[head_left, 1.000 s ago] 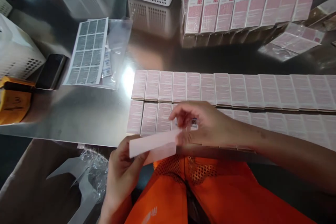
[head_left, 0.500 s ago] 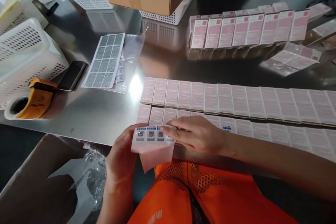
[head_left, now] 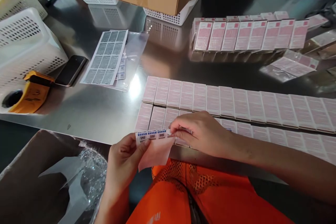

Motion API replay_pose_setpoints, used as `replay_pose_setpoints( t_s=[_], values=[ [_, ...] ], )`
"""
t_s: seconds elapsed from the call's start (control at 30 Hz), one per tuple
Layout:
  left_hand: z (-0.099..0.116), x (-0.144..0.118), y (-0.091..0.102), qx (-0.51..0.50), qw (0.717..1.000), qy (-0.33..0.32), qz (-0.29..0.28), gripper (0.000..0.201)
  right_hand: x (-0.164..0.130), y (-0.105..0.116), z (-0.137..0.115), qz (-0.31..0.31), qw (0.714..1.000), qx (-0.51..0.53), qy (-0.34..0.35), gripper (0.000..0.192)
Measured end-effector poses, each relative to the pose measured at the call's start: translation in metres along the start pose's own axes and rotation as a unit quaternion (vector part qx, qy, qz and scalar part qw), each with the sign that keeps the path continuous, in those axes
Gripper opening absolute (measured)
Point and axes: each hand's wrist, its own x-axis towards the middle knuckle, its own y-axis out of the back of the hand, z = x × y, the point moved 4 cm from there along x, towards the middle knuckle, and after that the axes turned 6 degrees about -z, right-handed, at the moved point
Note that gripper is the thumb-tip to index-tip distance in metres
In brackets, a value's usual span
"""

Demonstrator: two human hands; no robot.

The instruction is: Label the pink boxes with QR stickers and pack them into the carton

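I am holding a sticker strip [head_left: 153,143] at the near table edge, in front of the orange garment [head_left: 199,196]. My left hand [head_left: 123,164] is closed on the strip's left end, thumb on top and fingers beneath, gripping the strip and the pale backing hanging below it. My right hand [head_left: 202,133] is pinching at the strip's right end with thumb and forefinger, other fingers loosely curled; I cannot tell whether it is gripping a single label or the strip itself. The strip is showing a row of small blue-and-white code labels.

Just behind my hands, two rows of flat pink boxes [head_left: 236,103] are lying face down, side by side, on the steel table [head_left: 91,112]. Further back, a row of upright pink boxes [head_left: 246,35] is standing. To the left, a label sheet [head_left: 106,57] is lying on a clear bag, near a dark phone [head_left: 70,70], an orange tape dispenser [head_left: 30,92] and a white basket [head_left: 26,47].
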Motion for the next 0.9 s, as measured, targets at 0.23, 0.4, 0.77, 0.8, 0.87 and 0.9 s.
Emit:
replay_pose_setpoints(
  t_s=[0.23,0.4,0.77,0.8,0.87,0.9],
  values=[
    [-0.003,-0.01,0.026,0.006,0.999,0.012,0.048,0.024,0.02,0.038,0.023,0.077,0.979,0.169,-0.084,0.022],
    [-0.001,-0.015,0.045,0.046,0.993,0.019,0.103,0.029,0.027,0.021,0.056,-0.065,0.96,0.141,-0.233,0.031],
    [-0.016,-0.018,0.04,0.009,0.993,0.063,0.097,0.032,0.027,0.001,0.046,-0.05,0.965,-0.007,-0.257,0.03],
    [-0.016,-0.017,0.04,0.014,0.993,0.06,0.1,0.031,0.027,0.001,0.045,-0.043,0.965,-0.019,-0.258,0.029],
    [-0.015,-0.016,0.04,0.026,0.993,0.054,0.101,0.03,0.027,0.0,0.043,-0.03,0.965,-0.036,-0.258,0.029],
    [-0.015,-0.016,0.041,0.03,0.993,0.052,0.1,0.03,0.027,-0.001,0.042,-0.026,0.965,-0.04,-0.259,0.029]
  ],
)
